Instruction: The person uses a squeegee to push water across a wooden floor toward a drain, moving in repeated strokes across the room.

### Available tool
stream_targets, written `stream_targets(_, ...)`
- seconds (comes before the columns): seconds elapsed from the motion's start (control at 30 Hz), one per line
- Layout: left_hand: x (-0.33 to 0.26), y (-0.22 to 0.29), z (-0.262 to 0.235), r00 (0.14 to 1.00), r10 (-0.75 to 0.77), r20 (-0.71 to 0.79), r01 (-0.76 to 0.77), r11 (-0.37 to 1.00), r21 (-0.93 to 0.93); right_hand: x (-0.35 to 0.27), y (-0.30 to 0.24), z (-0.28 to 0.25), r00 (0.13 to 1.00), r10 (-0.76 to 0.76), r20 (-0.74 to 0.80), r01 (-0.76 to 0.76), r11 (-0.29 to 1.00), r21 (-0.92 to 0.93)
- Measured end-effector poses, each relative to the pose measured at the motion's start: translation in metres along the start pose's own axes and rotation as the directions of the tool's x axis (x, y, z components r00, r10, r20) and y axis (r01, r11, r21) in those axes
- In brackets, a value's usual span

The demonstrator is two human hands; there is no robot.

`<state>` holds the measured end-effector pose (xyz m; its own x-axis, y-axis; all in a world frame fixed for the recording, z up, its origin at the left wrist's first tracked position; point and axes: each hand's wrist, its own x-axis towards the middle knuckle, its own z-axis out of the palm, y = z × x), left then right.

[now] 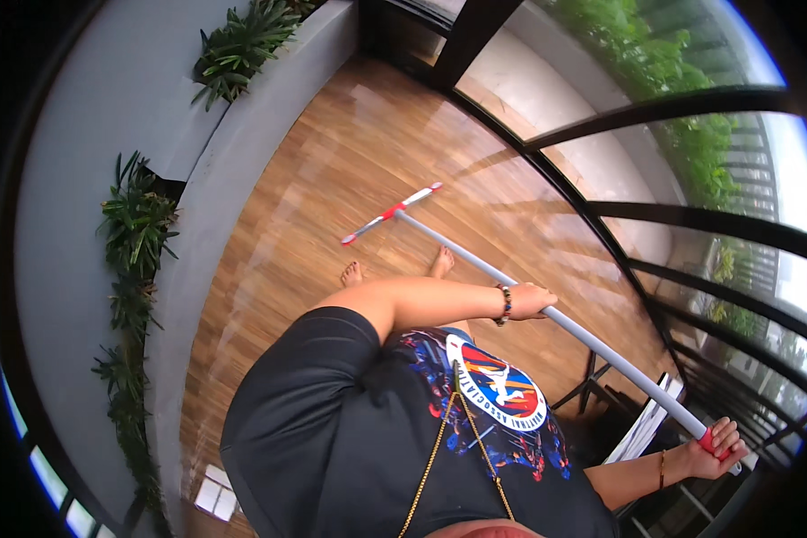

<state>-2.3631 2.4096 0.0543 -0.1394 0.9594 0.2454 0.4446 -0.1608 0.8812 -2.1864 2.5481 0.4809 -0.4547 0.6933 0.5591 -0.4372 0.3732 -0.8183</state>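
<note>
A long-handled floor squeegee (601, 348) runs slantwise across my front, its grey pole gripped by both hands. My left hand (531, 300), with a beaded bracelet at the wrist, is wrapped round the middle of the pole. Lower right, my right hand (724, 450) closes on the red grip near the pole's top end. Ahead of my bare feet, the narrow white-and-red squeegee head (393, 212) is at the wood-look floor (332, 152); I cannot tell if it presses on it.
Along the left runs a grey planter wall (211, 206) with green plants (139, 220). Dark-framed glass panels (601, 170) line the right side. A dark stand (592, 381) and white slats (646, 417) are near my right arm. A white box-like object (215, 493) lies at lower left.
</note>
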Motion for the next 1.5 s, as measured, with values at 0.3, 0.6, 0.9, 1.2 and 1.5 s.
stream_targets(0.3, 0.099, -0.133, -0.007, 0.862, -0.246, -0.443, 0.268, 0.963, -0.012, 0.126, 0.202, 0.01, 0.971, -0.004, 0.24, -0.073, 0.947, 0.312)
stream_targets(0.6, -0.064, -0.209, -0.101, 0.679, -0.446, -0.583, 0.625, 0.768, 0.139, 0.035, 0.332, 0.09, 0.896, 0.189, 0.402, -0.357, 0.845, 0.397)
stream_targets(0.9, 0.201, -0.153, -0.113, 0.938, -0.242, -0.249, 0.29, 0.939, 0.182, 0.216, 0.214, 0.019, 0.991, 0.046, 0.126, -0.076, 0.966, 0.247)
stream_targets(1.2, 0.265, -0.24, -0.187, 0.916, -0.221, -0.336, 0.273, 0.955, 0.116, 0.302, 0.291, 0.11, 0.992, 0.092, 0.091, -0.108, 0.976, 0.191)
stream_targets(1.5, 0.095, -0.332, -0.361, 0.676, -0.307, -0.67, 0.511, 0.851, 0.124, 0.266, 0.426, 0.314, 0.949, 0.198, 0.246, -0.278, 0.894, 0.351)
